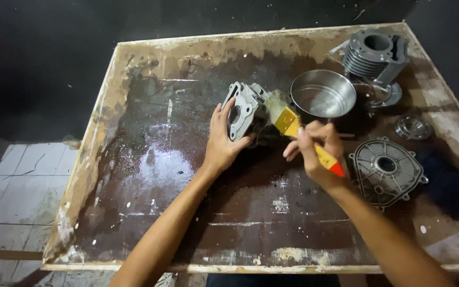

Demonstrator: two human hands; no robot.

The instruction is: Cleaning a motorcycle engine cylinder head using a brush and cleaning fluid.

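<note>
On the stained table (150, 159), left hand (223, 142) grips engine casing (241, 109); right hand (314, 154) clasps paintbrush (293, 127) against it.

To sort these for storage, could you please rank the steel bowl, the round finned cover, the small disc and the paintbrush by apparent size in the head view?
1. Round finned cover
2. Steel bowl, nearly alike but farther away, so unsure
3. Paintbrush
4. Small disc
</note>
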